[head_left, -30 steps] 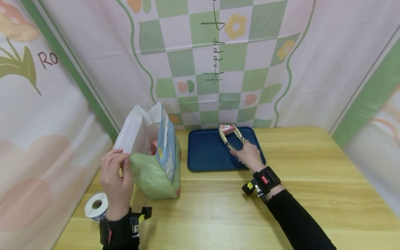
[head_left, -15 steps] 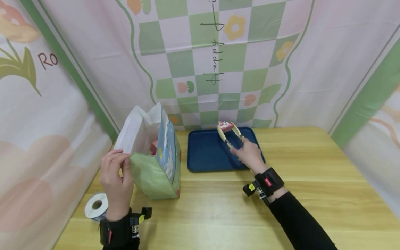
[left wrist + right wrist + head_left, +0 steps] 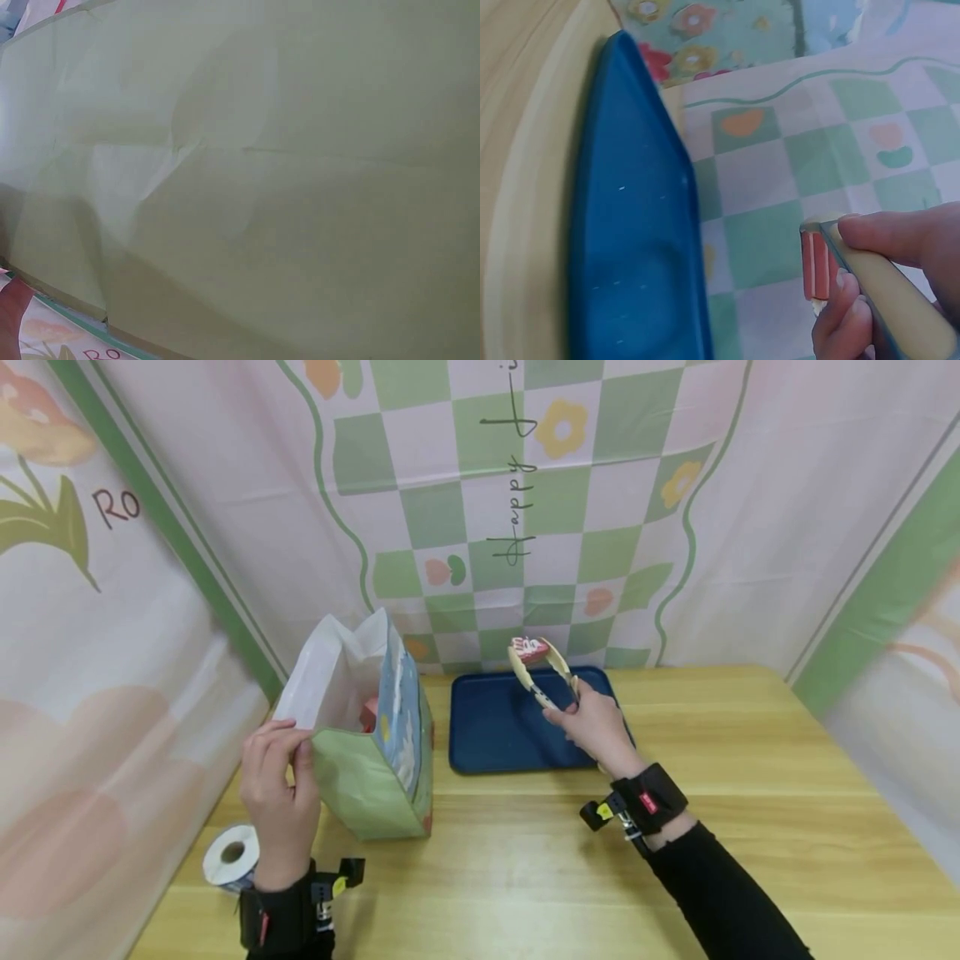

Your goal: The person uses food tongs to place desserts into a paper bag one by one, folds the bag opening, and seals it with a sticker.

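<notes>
My right hand (image 3: 597, 727) grips a pair of cream-coloured tongs (image 3: 519, 669) over the blue tray (image 3: 487, 727). Between the tongs' tips is a small slice of cake (image 3: 529, 649), pinkish red with a white-patterned top; red layers with pale lines show on the cake slice (image 3: 819, 266) in the right wrist view. At the left stands an upright paper bag (image 3: 367, 785), green and blue outside and white inside, its mouth open. My left hand (image 3: 279, 793) pinches the bag's near left rim. Something red (image 3: 368, 714) shows inside the bag.
A roll of white labels (image 3: 231, 857) stands on the wooden table (image 3: 510, 877) beside my left wrist. Behind the table hangs a green-and-white checked cloth (image 3: 502, 510), close to the tray's far edge. More printed cloth hangs at both sides.
The right hand has raised the tongs and cake slice off the tray's far right part and moved them slightly left. My left hand and the bag have stayed in place.
</notes>
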A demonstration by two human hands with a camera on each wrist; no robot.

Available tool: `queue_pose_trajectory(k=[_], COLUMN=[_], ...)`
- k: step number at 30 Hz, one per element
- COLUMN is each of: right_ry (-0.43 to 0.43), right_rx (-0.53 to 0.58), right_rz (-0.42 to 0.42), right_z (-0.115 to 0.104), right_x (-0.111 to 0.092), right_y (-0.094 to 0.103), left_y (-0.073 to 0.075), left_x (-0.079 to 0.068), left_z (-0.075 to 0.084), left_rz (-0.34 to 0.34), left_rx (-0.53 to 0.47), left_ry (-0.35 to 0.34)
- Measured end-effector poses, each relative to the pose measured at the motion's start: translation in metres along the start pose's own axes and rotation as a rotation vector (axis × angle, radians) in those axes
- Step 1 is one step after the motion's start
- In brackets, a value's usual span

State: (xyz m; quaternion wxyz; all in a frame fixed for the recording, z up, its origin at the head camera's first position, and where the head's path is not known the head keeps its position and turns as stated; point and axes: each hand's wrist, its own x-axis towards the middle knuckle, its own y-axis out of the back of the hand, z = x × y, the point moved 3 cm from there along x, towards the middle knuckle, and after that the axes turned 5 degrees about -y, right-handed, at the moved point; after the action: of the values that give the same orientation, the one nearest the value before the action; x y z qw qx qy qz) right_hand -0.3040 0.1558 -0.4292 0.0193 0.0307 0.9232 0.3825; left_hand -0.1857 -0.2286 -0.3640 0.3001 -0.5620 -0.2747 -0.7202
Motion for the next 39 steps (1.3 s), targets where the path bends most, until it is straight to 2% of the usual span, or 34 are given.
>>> queue_pose_trajectory(k=[8, 18, 30, 39], right_ry=[0.068, 0.154, 0.217, 0.2], right_rx=[-0.033, -0.14, -0.099, -0.032], right_rz=[0.02, 0.053, -0.005, -0.093], right_z=[-0.025, -0.061, -0.093, -0.116], right_x=[-0.009, -0.022, -0.038, -0.051], right_y=[0.013, 0.032, 0.043, 0.045], left_y=[0.001, 0.001, 0.0, 0.0], left_x=[0.0, -0.001, -0.001, -0.001], left_z=[-0.001, -0.003, -0.002, -0.003], left_rz=[-0.012, -0.031, -0.02, -0.014], left_rx=[0.001, 0.008, 0.004, 0.0], left_ry=[0.008, 0.021, 0.019, 0.013])
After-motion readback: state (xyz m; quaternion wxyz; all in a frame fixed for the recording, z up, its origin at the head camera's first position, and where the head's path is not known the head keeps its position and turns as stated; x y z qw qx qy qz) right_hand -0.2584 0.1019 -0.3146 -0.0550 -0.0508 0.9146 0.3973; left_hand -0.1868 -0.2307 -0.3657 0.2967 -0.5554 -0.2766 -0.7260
